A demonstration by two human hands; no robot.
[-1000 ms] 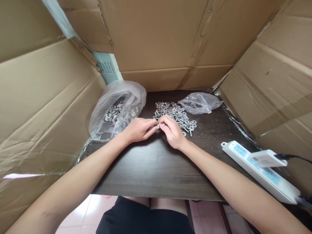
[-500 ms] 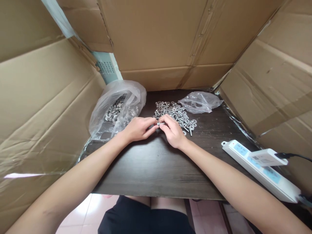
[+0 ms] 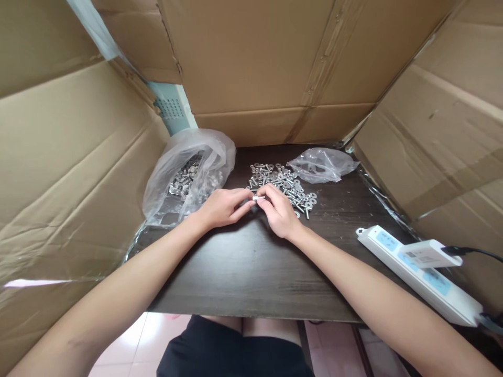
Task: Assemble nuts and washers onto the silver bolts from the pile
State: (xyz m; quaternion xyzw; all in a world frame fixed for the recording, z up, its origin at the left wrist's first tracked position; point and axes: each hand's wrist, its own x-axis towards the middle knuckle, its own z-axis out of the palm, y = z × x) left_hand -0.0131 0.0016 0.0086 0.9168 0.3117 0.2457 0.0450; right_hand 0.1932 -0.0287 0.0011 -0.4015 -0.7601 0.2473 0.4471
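Observation:
Between my fingertips, above the dark table point(image 3: 251, 272), is a small silver bolt point(image 3: 257, 198), lying roughly level. My left hand point(image 3: 226, 207) pinches its left end with thumb and forefinger. From the other side, my right hand point(image 3: 280, 211) grips the bolt too, fingers curled. Small pieces seem to sit on the bolt near the left fingertips, too small to make out. Just behind my right hand lies a loose pile of bolts, nuts and flat washers point(image 3: 313, 196), partly hidden by that hand.
A clear plastic bag point(image 3: 161, 178) holding many metal parts point(image 3: 181, 186) stands at the left. Behind the pile on the right lies a crumpled clear bag point(image 3: 324, 164). A white power strip point(image 3: 416, 277) with a plugged-in adapter point(image 3: 434, 254) lies right. Cardboard walls point(image 3: 251, 63) surround the table.
Both hands stay almost where they were, still holding the bolt between them. Only a slight shift of the fingers and the bolt shows.

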